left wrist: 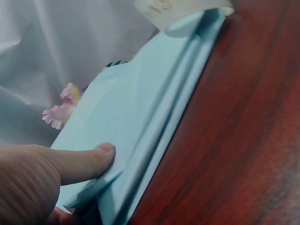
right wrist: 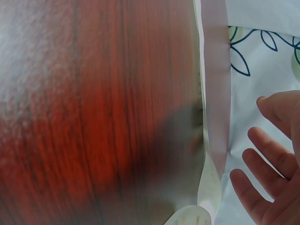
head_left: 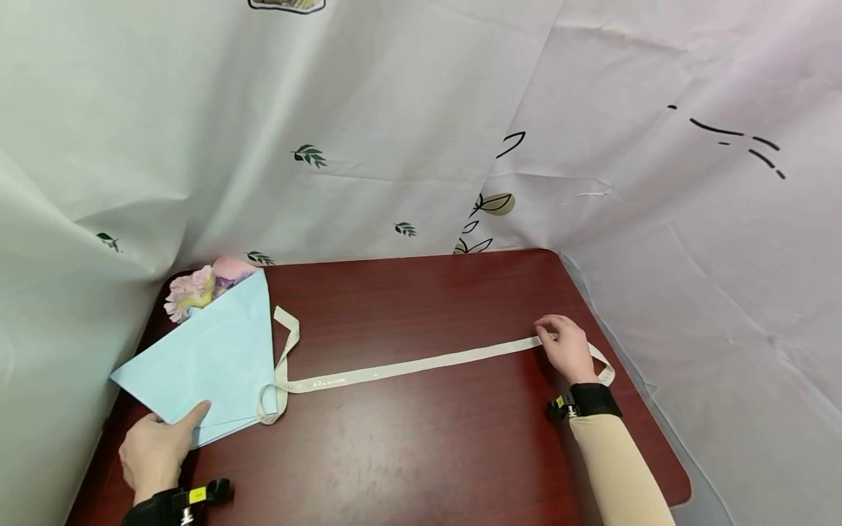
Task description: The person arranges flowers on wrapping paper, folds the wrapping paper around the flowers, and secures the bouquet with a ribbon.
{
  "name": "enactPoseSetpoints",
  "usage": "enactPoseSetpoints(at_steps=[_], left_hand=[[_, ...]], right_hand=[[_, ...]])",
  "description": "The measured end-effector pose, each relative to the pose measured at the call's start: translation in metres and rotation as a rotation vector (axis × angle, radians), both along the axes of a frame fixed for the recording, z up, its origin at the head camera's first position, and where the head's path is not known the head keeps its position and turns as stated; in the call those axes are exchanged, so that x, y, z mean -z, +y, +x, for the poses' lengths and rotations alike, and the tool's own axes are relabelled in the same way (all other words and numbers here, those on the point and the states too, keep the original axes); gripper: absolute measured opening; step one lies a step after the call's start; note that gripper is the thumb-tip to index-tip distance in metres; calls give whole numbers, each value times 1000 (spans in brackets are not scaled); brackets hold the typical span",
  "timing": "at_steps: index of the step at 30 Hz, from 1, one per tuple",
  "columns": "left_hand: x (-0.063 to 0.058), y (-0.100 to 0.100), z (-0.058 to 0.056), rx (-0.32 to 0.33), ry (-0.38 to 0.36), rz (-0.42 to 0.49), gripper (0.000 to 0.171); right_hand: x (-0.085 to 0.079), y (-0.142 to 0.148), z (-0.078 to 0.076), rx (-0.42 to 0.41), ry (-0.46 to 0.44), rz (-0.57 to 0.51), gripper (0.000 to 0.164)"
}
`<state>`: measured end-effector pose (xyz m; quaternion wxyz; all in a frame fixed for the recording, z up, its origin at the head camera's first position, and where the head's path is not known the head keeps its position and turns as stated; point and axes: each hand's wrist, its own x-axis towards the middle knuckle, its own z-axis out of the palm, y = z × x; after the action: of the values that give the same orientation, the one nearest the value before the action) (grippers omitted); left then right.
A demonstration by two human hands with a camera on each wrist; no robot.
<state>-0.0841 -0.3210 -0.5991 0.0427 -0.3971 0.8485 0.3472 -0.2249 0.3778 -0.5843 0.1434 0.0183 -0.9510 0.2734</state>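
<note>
Pinching light-blue wrapped bouquet (head_left: 220, 358) by its near edge with left hand (head_left: 154, 449), at left end of dark red surface (head_left: 408, 453), with pastel flowers (head_left: 188, 292) at far corner. Hovering at pale lettered ribbon (head_left: 408, 367), strung rightward from bouquet's side, with fingers (right wrist: 248, 190) of right hand (head_left: 567, 352) spread apart. Backed by leaf-printed white cloth (head_left: 368, 88).

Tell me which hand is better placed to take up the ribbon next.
Probably the right hand: it is at the ribbon, fingers parted, while the left hand grips the blue paper.
</note>
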Motion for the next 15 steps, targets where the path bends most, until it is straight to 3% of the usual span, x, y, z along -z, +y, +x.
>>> enactPoseSetpoints(at_steps=[5, 8, 15], left_hand=[[-2, -2, 0, -17, 9, 23, 64], [-4, -1, -1, -70, 37, 94, 57], [-6, -1, -3, -249, 219, 407, 81]], right_hand=[[2, 2, 1, 0, 2, 1, 18], [1, 2, 1, 0, -7, 3, 19], [-3, -4, 0, -18, -3, -13, 19]])
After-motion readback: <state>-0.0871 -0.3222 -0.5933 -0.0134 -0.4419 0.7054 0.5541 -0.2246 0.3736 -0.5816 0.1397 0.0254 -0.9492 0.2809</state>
